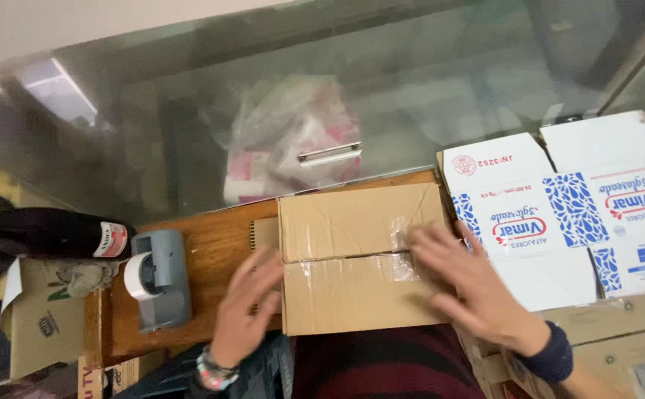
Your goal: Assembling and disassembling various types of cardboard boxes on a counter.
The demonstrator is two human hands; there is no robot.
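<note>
A cardboard box (pixel 359 255) sits at the near edge of the wooden surface (pixel 211 251); the left hand (pixel 245 307) lies flat against its left side; the right hand (pixel 470 284) presses flat, fingers spread, on its taped seam; a grey tape dispenser (pixel 158 279) stands near the surface's left edge.

The left hand (pixel 245 303) reaches forward from the lower edge of the view, palm down, fingers stretched out and slightly spread. A beaded band circles its wrist. The right hand (pixel 466 284) comes in from the lower right, also palm down and flat, its fingers fanned toward the left and blurred. A dark cuff covers the right wrist. Neither hand grips anything; both lie open.
</note>
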